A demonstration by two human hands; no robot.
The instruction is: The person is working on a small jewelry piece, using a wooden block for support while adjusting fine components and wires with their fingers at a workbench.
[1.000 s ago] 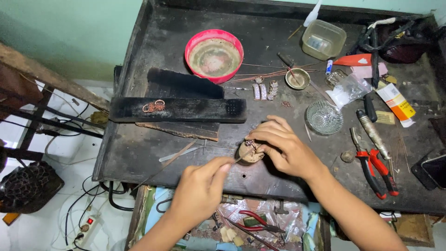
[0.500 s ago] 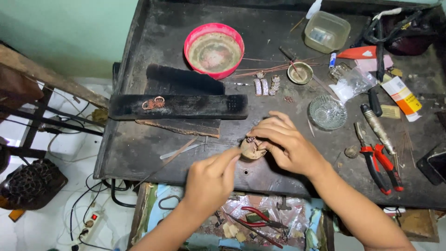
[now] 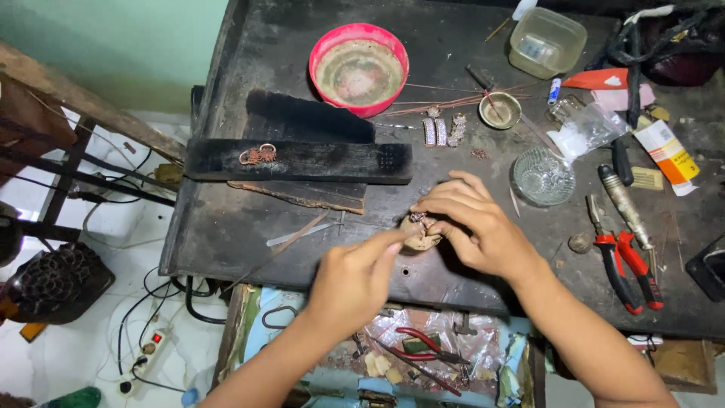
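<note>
Metalwork of a small, finely detailed kind (image 3: 418, 219) is perched on a rounded tan lump (image 3: 421, 236) near the front edge of the dark desk (image 3: 226, 227). The lump is cupped by the right hand (image 3: 476, 227), fingers curled closely around it. The left hand (image 3: 355, 276) is pinched narrow beside it; whether a tool is held cannot be told. The piece is judged light and easily bent, best steadied by the lump beneath.
</note>
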